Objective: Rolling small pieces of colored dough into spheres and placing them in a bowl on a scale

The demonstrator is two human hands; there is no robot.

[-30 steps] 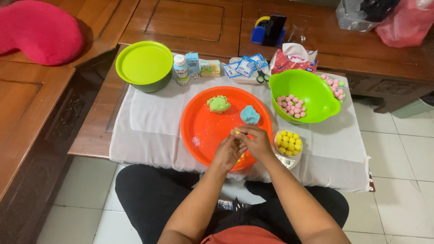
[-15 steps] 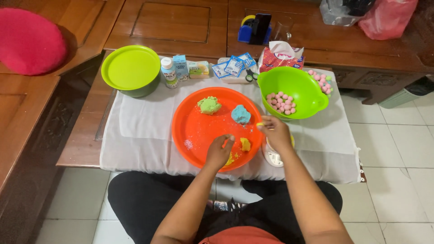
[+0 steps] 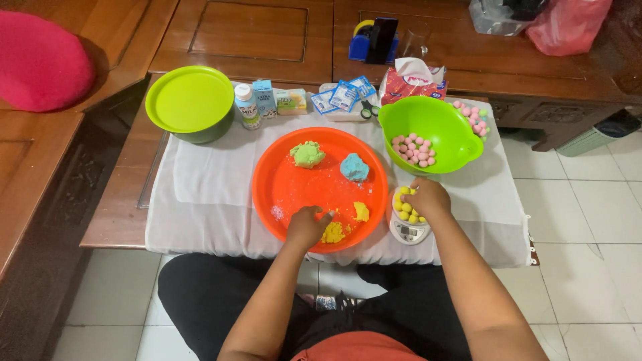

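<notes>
My left hand [image 3: 306, 226] presses curled fingers onto yellow dough [image 3: 332, 232] on the orange tray [image 3: 294, 187]. My right hand [image 3: 428, 198] rests on yellow balls [image 3: 405, 207]; its grip is hidden.

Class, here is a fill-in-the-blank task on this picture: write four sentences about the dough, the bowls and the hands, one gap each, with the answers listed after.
1. The left hand rests on the ____ tray.
2. The open green bowl holds ____ balls.
3. The right hand touches the yellow balls on the ____.
4. Beside the green dough lies a ____ lump of dough.

Answers: orange; pink; scale; blue
</notes>
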